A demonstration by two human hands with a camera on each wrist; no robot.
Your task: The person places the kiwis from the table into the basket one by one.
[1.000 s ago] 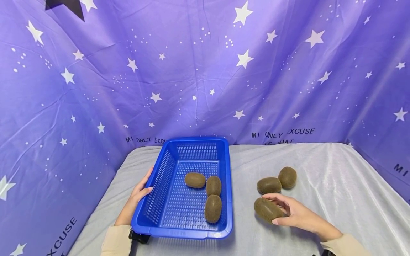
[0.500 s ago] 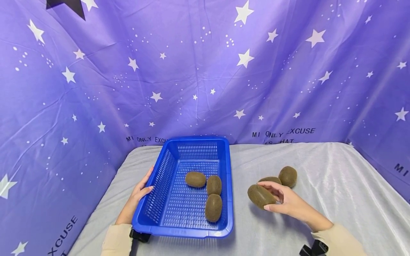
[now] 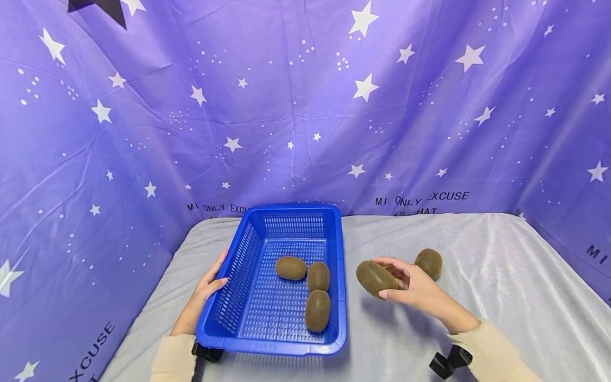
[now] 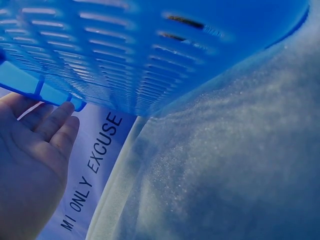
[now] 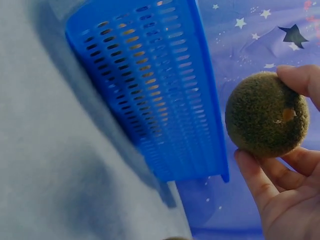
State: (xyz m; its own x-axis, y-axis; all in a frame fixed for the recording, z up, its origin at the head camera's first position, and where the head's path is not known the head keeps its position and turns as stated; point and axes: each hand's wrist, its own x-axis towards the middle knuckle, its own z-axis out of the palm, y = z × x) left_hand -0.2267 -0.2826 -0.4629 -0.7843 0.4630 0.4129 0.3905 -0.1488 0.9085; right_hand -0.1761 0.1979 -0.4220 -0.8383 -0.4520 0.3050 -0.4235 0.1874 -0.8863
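My left hand holds the left rim of a blue plastic basket, thumb over the edge. In the left wrist view, the fingers reach under the rim. My right hand grips a brown kiwifruit between thumb and fingers, raised above the table to the right of the basket. The right wrist view shows that kiwifruit end-on, apart from the basket's slotted side wall. Inside the basket lie three kiwifruits: one sideways, one upright, and one nearest me.
Another kiwifruit rests on the grey cloth-covered table behind my right hand. One more kiwifruit there is largely hidden by that hand. A purple star-patterned curtain stands around the back and sides.
The right hand has lifted its kiwifruit and carried it left and away from me, towards the basket, now covering a kiwifruit on the table. The left hand and basket stay put.
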